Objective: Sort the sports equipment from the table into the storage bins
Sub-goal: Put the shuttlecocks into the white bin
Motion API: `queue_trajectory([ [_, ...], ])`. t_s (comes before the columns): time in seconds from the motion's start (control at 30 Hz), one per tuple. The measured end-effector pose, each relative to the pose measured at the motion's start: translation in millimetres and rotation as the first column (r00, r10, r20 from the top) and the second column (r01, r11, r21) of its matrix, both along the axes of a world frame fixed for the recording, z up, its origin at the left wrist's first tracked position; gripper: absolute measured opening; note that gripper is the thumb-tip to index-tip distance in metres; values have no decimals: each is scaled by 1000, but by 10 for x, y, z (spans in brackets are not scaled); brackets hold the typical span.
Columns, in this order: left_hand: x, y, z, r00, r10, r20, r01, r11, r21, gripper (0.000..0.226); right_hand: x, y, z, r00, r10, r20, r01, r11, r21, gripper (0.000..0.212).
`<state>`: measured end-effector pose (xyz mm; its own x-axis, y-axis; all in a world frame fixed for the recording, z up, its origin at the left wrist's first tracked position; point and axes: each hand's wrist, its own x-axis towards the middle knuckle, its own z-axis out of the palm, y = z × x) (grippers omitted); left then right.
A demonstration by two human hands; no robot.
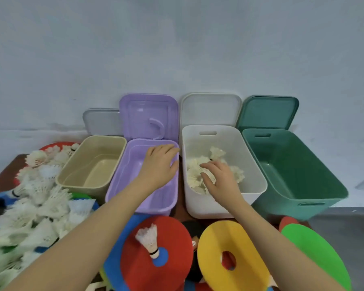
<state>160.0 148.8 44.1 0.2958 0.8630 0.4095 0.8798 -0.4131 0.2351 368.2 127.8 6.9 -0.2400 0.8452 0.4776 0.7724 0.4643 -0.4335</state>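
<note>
— Reaching into the white bin (253,156), is that the right hand (221,181)?

— Yes. It hangs over the shuttlecocks in the white bin (194,175), fingers spread and loosely bent; I cannot tell whether it is letting one go or merely touching the heap. The left hand (159,164) lies flat, fingers straight, over the far right rim of the purple bin (122,185), holding nothing.

— And what is left to sort?

— Plenty. A big pile of shuttlecocks (36,204) covers the table's left edge, beside the beige bin (72,181), which looks empty, as does the green bin (315,185) at the right end. A single shuttlecock (149,240) lies on a red disc (172,248) at the near edge, between the two forearms. A yellow disc (240,238) and a green disc (315,255) lie to its right.

— Which hand would take that single one?

— My guess is either; it sits below both wrists, slightly nearer the left forearm. Its long axis runs from feathers at upper left to cork at lower right, cork toward the person. A hand must draw back toward the body, and pinching the cork end looks easiest.
</note>
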Motion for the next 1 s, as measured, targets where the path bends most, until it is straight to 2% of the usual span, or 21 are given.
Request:
queue_trajectory([
  [0.13,-527,-353,-102,998,49,32,-48,999,-18,52,-468,-320,-60,994,105,-36,-104,994,21,31],
  [0.3,-1169,-855,-368,992,110,57,-107,993,-59,47,-1111,-674,-254,984,155,-83,-161,984,-77,27],
  [0.4,-1460,-1141,-537,995,94,18,-91,988,-125,55,-1319,-821,-519,993,113,-19,-115,972,-206,28],
  [0.47,-1598,-1288,-661,998,50,-35,-56,977,-204,64,-1378,-892,-700,993,79,90,-47,948,-314,31],
  [0.53,-1686,-1382,-788,997,-7,-83,-15,967,-255,59,-1405,-975,-846,977,63,201,17,928,-372,31],
  [0.6,-1719,-1441,-892,988,-52,-143,9,958,-286,54,-1412,-1071,-912,980,36,195,40,929,-368,22],
  [0.67,-1742,-1447,-968,975,-71,-209,5,954,-300,53,-1410,-1148,-947,992,6,123,37,940,-340,11],
  [0.83,-1752,-1414,-1105,973,-101,-205,69,986,-155,34,-1383,-1246,-903,1000,17,-2,-17,957,-288,5],
  [0.93,-1740,-1412,-1137,990,-85,-109,81,996,-35,22,-1361,-1291,-814,998,44,-48,-54,969,-242,4],
  [1.0,-1695,-1421,-1107,996,-80,-38,81,997,18,30,-1346,-1314,-751,996,48,-76,-63,976,-207,5],
])
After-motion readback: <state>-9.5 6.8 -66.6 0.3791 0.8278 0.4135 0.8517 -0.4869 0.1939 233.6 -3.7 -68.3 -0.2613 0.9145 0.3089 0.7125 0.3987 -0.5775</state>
